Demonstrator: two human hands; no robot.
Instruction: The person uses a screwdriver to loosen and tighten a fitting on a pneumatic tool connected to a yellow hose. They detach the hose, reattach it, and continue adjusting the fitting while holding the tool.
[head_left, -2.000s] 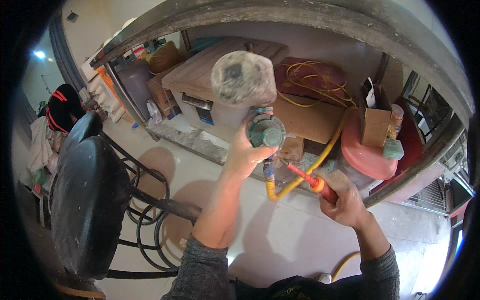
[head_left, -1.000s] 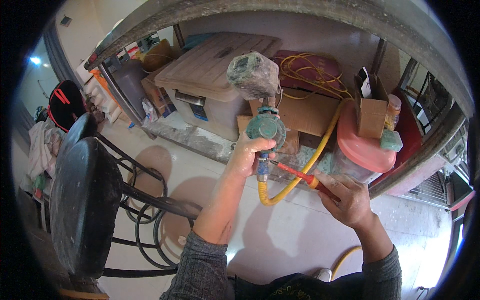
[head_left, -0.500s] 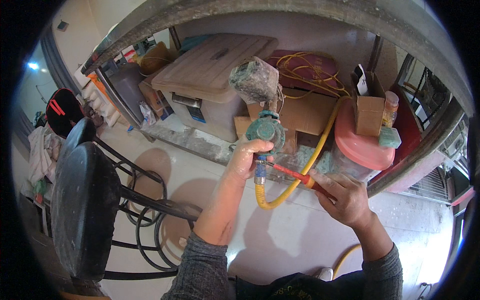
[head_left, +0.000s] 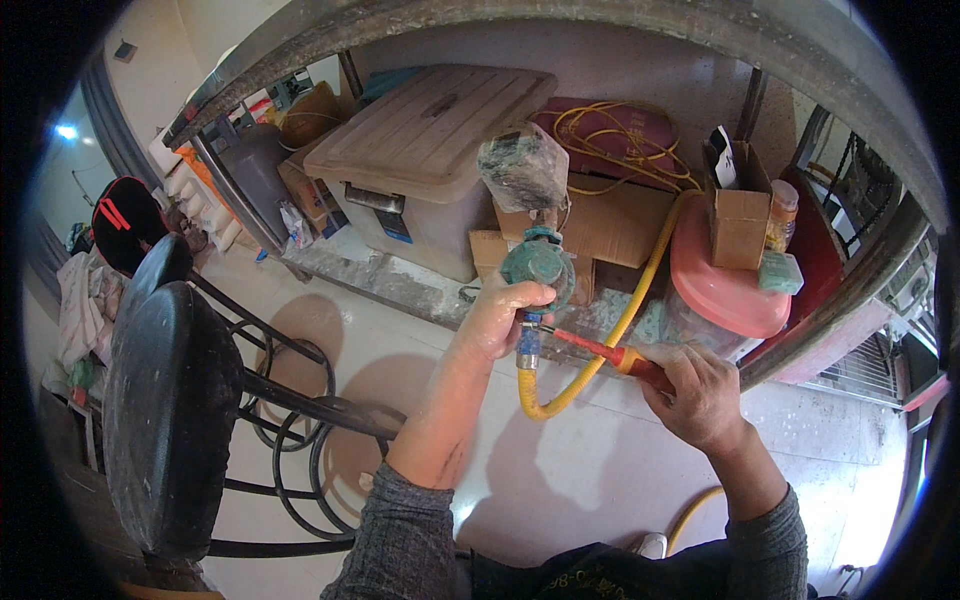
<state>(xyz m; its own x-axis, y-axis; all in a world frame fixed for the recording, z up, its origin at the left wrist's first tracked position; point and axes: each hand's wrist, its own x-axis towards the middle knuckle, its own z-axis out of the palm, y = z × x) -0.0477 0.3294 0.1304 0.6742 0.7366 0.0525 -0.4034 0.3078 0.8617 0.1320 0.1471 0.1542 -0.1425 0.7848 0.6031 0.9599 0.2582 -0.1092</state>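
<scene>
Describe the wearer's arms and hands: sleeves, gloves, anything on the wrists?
Both hands are bare, no gloves: left hand, right hand. Both arms wear grey heathered knit long sleeves, the left sleeve pushed up to mid-forearm, the right sleeve nearer the wrist. No watch, rings or markings visible.

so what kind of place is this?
Likely a home storage or utility corner: a lidded plastic storage bin and cardboard boxes under a counter, with a black stool on the tiled floor.

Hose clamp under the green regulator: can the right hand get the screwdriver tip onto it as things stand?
Probably yes. The right hand holds the red screwdriver with its tip at the clamp, nothing between. The left hand grips the regulator above, leaving the clamp and yellow hose exposed.
</scene>
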